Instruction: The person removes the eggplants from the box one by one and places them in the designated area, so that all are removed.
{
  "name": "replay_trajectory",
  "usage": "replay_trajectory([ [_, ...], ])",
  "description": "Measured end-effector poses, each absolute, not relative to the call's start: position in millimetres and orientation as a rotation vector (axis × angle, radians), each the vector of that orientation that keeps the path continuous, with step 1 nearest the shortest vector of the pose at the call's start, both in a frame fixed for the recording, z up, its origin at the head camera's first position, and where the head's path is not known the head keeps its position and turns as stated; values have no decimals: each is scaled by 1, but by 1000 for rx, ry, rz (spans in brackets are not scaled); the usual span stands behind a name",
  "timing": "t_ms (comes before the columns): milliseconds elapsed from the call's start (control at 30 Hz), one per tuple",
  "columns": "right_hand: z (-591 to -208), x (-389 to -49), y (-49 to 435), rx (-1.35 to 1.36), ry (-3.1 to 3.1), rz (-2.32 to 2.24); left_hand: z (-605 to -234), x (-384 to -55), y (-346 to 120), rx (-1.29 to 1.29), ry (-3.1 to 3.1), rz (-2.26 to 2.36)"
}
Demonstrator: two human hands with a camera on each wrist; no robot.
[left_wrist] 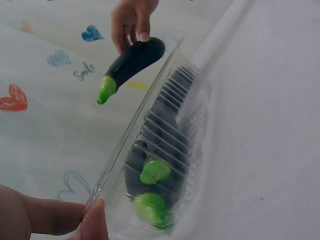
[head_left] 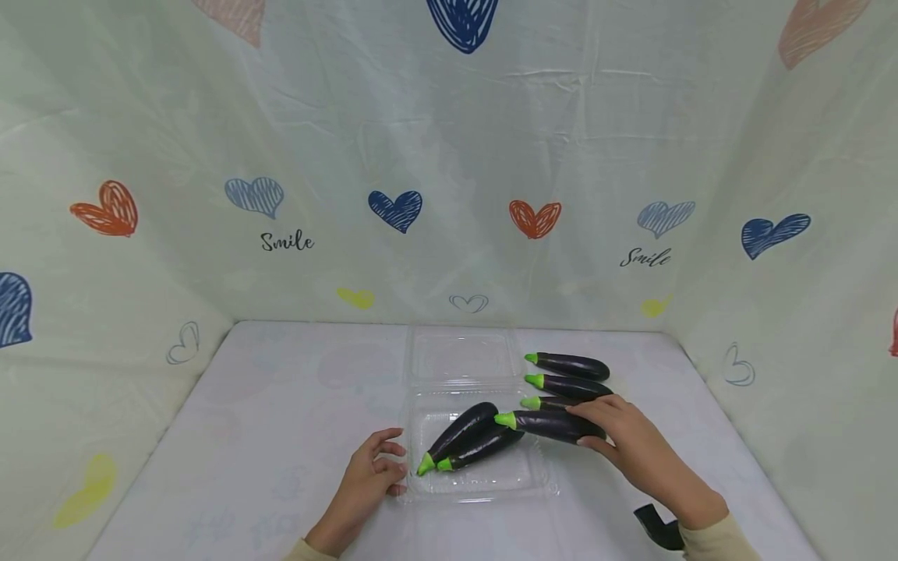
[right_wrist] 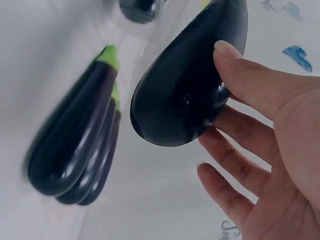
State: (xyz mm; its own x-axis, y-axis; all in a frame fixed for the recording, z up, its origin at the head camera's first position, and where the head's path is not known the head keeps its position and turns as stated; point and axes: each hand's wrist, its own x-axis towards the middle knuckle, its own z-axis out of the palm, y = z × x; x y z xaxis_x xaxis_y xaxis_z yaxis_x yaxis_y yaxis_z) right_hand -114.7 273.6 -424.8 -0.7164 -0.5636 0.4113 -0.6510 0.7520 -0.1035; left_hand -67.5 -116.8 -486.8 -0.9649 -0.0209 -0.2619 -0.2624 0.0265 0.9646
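Observation:
My right hand point(head_left: 627, 444) holds an eggplant point(head_left: 554, 425) by its fat end, thumb on one side and fingers on the other. Its green stem end points left, over the right side of a clear plastic clamshell container point(head_left: 519, 475). The left wrist view shows this eggplant point(left_wrist: 135, 61) raised above the container's rim. With thumb and finger, my left hand point(head_left: 365, 475) pinches the container's left rim point(left_wrist: 107, 172). Inside lie two eggplants point(head_left: 463, 431) side by side, green ends toward the near left corner.
Three more eggplants point(head_left: 571, 366) lie in a row on the white table right of the container, the nearest partly hidden. The container's lid point(head_left: 463, 354) is folded back, away from me. A heart-printed curtain point(head_left: 463, 156) surrounds the table's back and sides.

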Motion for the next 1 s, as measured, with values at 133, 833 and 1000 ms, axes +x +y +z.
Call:
replay_trajectory([
  [133,-427,-115,283,864,-2628,347,-487,-68,-116,-306,2126,2049],
  [833,-438,-115,321,544,-2884,412,-486,-68,-115,-310,2133,2046],
  [1000,-446,-114,324,516,-2919,414,-485,-67,-115,-304,2127,2053],
])
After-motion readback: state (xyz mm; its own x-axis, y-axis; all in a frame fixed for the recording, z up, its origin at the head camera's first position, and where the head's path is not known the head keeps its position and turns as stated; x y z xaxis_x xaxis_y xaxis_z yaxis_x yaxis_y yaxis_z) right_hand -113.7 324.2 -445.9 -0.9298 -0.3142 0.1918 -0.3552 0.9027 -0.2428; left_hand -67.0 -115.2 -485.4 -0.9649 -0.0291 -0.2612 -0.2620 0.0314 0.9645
